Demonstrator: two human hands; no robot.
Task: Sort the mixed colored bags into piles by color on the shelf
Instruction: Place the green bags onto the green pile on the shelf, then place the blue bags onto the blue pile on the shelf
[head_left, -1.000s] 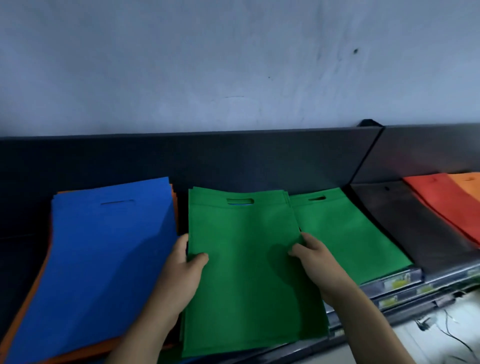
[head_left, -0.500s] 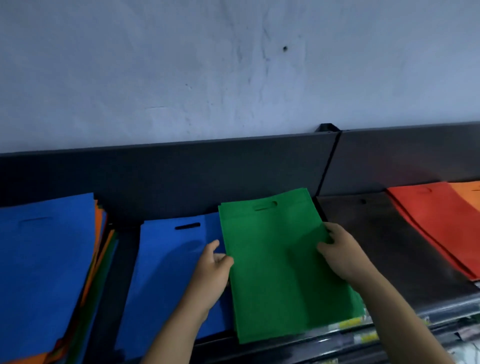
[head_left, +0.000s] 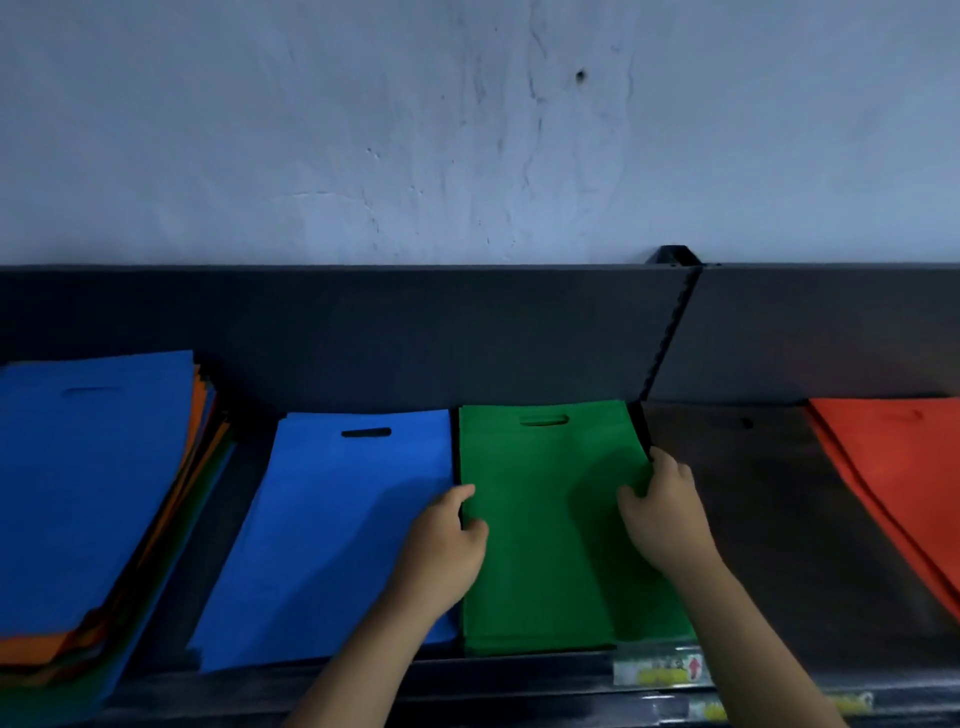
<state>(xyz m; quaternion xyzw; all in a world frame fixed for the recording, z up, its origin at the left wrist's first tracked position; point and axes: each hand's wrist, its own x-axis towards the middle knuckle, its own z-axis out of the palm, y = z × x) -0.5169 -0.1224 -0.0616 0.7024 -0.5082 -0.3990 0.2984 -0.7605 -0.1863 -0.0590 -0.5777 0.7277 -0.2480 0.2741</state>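
Head view: my left hand (head_left: 444, 540) and right hand (head_left: 662, 512) pinch the green bags (head_left: 550, 525) by their side edges, thumbs on top. I'd square the edges and press flat, just right of the blue pile (head_left: 332, 530). Thin, matte, floppy fabric rectangles with handle slots.

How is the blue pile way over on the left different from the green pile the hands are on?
The left pile has a blue bag on top with orange and green edges poking out its side; the green pile shows only green. The left pile looks thicker and messier; the green pile lies flat and tidy. Nobody touches the left pile, while the left hand and right hand hold the green pile's sides. Both top bags have a handle slot.
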